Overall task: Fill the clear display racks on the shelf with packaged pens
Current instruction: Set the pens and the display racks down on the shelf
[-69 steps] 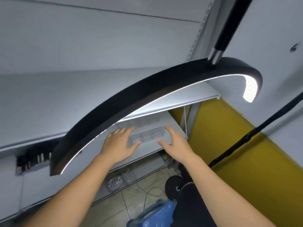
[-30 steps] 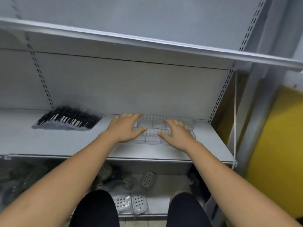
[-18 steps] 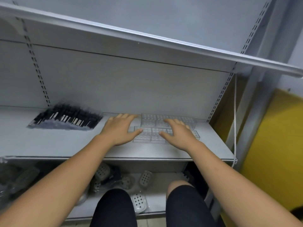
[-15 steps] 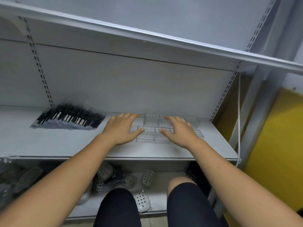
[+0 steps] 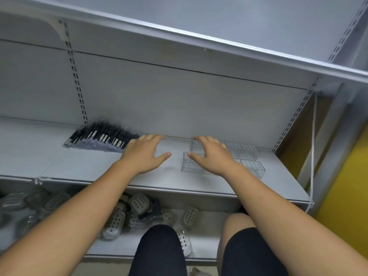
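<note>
Palms down, my left hand hangs open over the shelf beside the pens, while my right hand, spread and gripping nothing, rests on the racks.

Packaged pens piled at the left rear of the shelf, front rack set at the right, rear rack just behind it, left hand placed between pens and racks, right hand spread over both racks' left ends, perforated dishes heaped on the lower shelf.
</note>
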Action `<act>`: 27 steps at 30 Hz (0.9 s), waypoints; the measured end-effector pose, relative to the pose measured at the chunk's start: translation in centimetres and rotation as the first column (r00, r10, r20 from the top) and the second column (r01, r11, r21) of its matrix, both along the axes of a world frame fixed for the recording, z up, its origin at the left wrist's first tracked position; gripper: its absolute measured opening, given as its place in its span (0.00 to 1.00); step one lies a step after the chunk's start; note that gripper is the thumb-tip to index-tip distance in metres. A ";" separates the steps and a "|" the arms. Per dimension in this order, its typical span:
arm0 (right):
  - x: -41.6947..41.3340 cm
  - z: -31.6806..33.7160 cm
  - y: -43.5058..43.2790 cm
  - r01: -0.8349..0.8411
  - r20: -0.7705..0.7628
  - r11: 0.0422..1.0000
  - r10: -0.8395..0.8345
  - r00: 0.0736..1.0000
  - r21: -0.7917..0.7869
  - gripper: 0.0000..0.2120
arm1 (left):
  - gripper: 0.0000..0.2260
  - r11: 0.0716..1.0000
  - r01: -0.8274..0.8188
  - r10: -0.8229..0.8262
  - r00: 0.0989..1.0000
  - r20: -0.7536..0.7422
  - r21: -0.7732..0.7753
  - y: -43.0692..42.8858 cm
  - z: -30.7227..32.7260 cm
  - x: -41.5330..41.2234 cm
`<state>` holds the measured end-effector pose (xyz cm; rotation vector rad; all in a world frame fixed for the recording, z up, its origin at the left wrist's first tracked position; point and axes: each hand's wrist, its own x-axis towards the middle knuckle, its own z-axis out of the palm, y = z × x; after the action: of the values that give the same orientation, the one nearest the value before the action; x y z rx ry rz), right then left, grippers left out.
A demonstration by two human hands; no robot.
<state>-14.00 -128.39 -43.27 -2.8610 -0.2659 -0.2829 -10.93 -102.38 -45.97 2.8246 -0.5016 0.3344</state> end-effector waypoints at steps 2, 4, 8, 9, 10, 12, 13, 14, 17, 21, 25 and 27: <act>0.5 0.0 0.6 -0.021 -0.001 1.000 0.021 1.000 0.005 0.33 | 0.34 0.999 -0.046 0.046 0.999 -0.013 0.008 0.8 0.2 -0.2; 1.4 -0.1 1.0 -0.049 -0.010 0.999 0.049 0.999 0.006 0.33 | 0.34 0.996 -0.090 0.090 0.995 -0.035 0.008 1.6 0.2 -0.2; 4.1 -0.9 1.6 -0.122 -0.017 0.992 0.122 0.992 0.021 0.31 | 0.34 0.984 -0.168 0.171 0.984 -0.056 0.051 3.1 0.0 0.5; 4.7 -1.2 1.7 -0.139 -0.009 0.990 0.140 0.990 0.028 0.31 | 0.34 0.980 -0.189 0.193 0.979 -0.068 0.057 3.3 0.0 1.0; 5.4 -1.5 1.7 -0.155 0.005 0.987 0.155 0.988 0.036 0.30 | 0.34 0.975 -0.213 0.218 0.972 -0.085 0.058 3.4 0.0 1.6; 6.4 -2.2 1.7 -0.176 0.047 0.983 0.174 0.984 0.052 0.29 | 0.33 0.962 -0.262 0.270 0.956 -0.119 0.076 3.1 -0.1 3.1; 6.7 -2.5 1.6 -0.177 0.063 0.982 0.173 0.983 0.063 0.29 | 0.33 0.955 -0.283 0.293 0.947 -0.133 0.091 2.9 -0.2 3.9; 7.0 -2.9 1.4 -0.177 0.070 0.982 0.171 0.983 0.074 0.28 | 0.33 0.949 -0.298 0.312 0.939 -0.148 0.106 2.6 -0.2 4.7; 7.7 -3.7 0.4 -0.184 0.071 0.980 0.179 0.981 0.082 0.29 | 0.30 0.937 -0.326 0.346 0.919 -0.192 0.126 1.9 -0.4 6.5; 7.9 -4.1 -1.5 -0.197 0.096 0.973 0.186 0.978 0.122 0.29 | 0.27 0.909 -0.371 0.410 0.878 -0.246 0.190 1.9 -1.6 8.4; 7.6 -4.3 -3.1 -0.197 0.110 0.970 0.182 0.977 0.145 0.28 | 0.24 0.886 -0.401 0.454 0.853 -0.257 0.231 1.8 -2.2 9.7; 7.3 -4.5 -3.8 -0.198 0.110 0.968 0.183 0.977 0.153 0.28 | 0.23 0.874 -0.425 0.478 0.839 -0.262 0.235 1.6 -2.3 10.0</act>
<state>-6.74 -132.21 -47.72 -2.6404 -0.5086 -0.3845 -0.94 -100.82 -48.31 3.0529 0.2293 -0.0854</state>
